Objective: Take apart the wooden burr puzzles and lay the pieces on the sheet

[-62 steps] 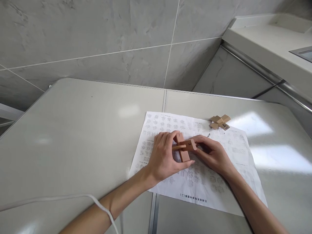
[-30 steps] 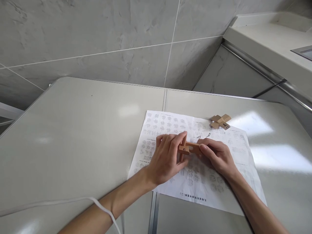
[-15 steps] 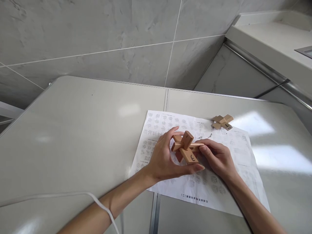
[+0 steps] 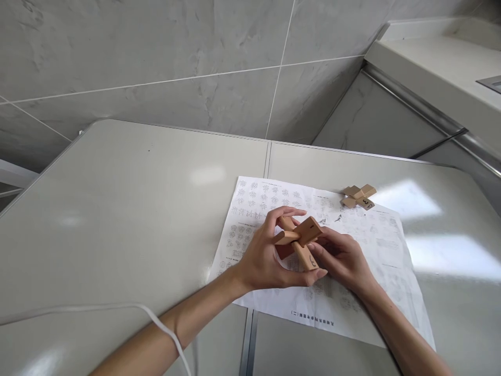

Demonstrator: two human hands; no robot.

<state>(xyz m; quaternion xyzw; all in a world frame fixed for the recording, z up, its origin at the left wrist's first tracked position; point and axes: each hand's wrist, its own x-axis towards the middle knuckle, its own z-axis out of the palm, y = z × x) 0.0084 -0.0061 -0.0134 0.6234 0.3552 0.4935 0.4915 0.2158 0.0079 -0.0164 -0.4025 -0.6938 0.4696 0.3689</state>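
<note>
Crossed, interlocking bars make up a wooden burr puzzle (image 4: 299,240) held up over the printed sheet. Dark marks are written on two of its bar ends. My left hand (image 4: 270,253) grips it from the left, fingers curled over the far side and thumb at the near marked end. From the right, my right hand (image 4: 344,256) pinches the puzzle's right side; the bar in its fingertips is mostly hidden behind the upper bar. The white sheet (image 4: 250,290) of small line diagrams lies under both hands.
A second wooden cross-shaped puzzle piece (image 4: 358,196) rests at the sheet's far right edge. A white cable (image 4: 97,308) runs over my left forearm. The table (image 4: 117,209) meets a grey tiled wall, and a counter (image 4: 434,68) stands at the right.
The puzzle has turned between my hands: its upper bar now tilts to the right and covers the right-hand bar. My right fingertips have moved in closer, slightly left.
</note>
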